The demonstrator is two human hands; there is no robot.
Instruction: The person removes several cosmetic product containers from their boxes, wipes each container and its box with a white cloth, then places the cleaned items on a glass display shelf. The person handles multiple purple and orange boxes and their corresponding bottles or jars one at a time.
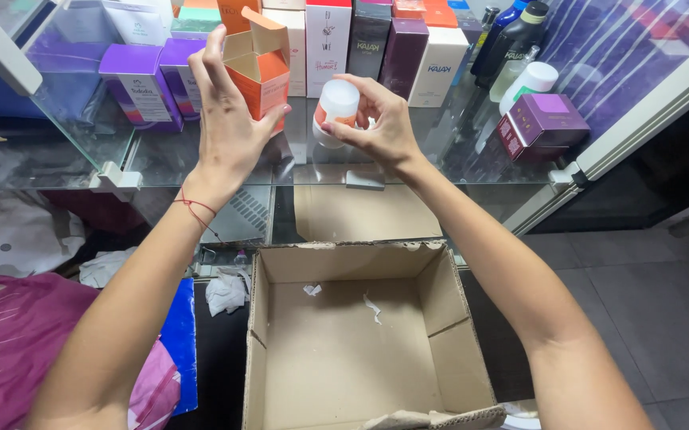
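**Empty carton low, both hands up at the glass shelf**

Nearest the camera: open cardboard carton (364,342), flaps out, only a few paper scraps inside. Left of it a magenta bag (10,342) and a blue sheet (181,342); crumpled white paper (225,293) near the carton's top left corner.

Right hand (380,119): grasping a small white jar (335,107) with an orange band. Fingers wrap it from the right and over the top, thumb underneath. Jar is upright, just above the glass shelf (201,155), clear of the carton.

Left hand (229,123): fingers spread and mostly straight, palm pressed against the side of an orange box (261,72). Top flap of the box is open. Can't tell whether the hand is gripping the box or only steadying it. Red string on that wrist.

Jar sits just right of the orange box, small gap between them, both hands close together.

Behind: row of upright boxes, purple boxes (141,80) left, white and dark ones centre. A maroon box (539,127) lies tilted at right, dark bottles (515,40) behind it.
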